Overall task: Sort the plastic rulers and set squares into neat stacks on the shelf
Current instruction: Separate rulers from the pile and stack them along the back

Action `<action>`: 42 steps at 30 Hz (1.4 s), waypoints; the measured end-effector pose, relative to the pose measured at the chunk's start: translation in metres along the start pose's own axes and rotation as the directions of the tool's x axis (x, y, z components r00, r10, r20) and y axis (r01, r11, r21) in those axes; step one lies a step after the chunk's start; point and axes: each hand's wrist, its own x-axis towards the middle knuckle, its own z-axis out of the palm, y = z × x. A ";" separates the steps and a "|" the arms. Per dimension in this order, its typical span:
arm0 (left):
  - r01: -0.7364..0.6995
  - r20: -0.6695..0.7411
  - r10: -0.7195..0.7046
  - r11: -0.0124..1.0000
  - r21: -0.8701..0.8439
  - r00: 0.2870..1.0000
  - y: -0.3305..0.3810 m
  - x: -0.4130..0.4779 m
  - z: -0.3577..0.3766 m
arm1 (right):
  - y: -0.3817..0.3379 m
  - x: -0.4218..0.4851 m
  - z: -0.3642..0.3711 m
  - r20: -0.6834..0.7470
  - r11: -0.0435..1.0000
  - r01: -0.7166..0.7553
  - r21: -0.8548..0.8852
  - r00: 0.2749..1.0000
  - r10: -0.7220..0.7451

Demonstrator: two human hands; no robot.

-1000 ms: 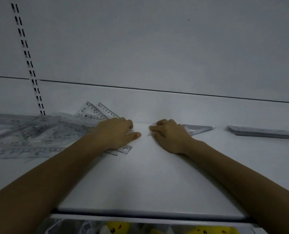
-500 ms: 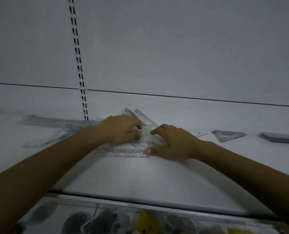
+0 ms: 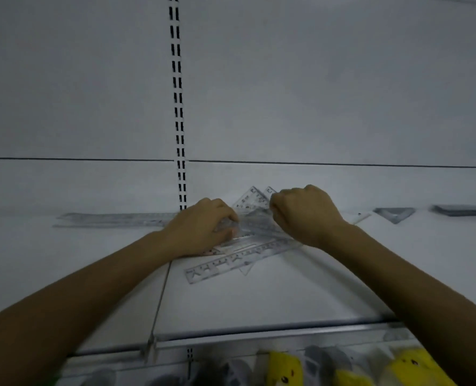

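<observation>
On the white, smooth shelf (image 3: pixel 259 299) lies a loose pile of clear plastic set squares (image 3: pixel 254 208), flat and see-through, with fine printed scale marks along their edges. Two pointed corners of the pile stick up toward the back wall, between the two hands.

The left hand (image 3: pixel 200 228) sits on the left side of the pile, its fingers (image 3: pixel 225 215) curled down over the plastic and the thumb tucked against the near edge, pinching the sheets. The right hand (image 3: pixel 306 215) grips the right side of the same pile, fingers (image 3: pixel 280 203) bent tight into a near fist around the top edge of the set squares.

Under the pile and nearer the front, a clear ruler (image 3: pixel 231 264) with letter-like cut-outs lies at a slant, its left end closest to the shelf's front edge. Behind the left hand, long clear rulers (image 3: pixel 111 220) lie flat along the foot of the wall.

Well to the right, apart from the hands, a grey stack of triangles (image 3: pixel 395 214) sits with its point toward the front, and beyond it a low, dark, flat stack (image 3: pixel 465 210) reaches the picture's edge; what it is made of is too blurred to tell.

A slotted upright strip (image 3: pixel 178 107) runs down the matt grey wall. A metal rail (image 3: pixel 259 334) edges the shelf, and below it show soft yellow toys (image 3: pixel 284 369).
</observation>
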 end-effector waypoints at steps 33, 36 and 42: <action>-0.341 -0.133 0.412 0.866 0.367 0.902 0.038 -0.004 0.005 | 0.017 -0.028 -0.002 0.652 -0.631 -0.259 0.731 0.539 0.534; -0.364 -0.283 0.511 0.822 0.438 0.812 0.035 -0.002 0.008 | 0.016 -0.029 -0.001 0.651 -0.691 -0.188 0.698 0.569 0.503; -0.216 -0.645 0.218 0.973 0.084 0.732 0.040 -0.003 -0.022 | 0.013 -0.028 -0.008 0.666 -0.731 -0.169 0.661 0.582 0.467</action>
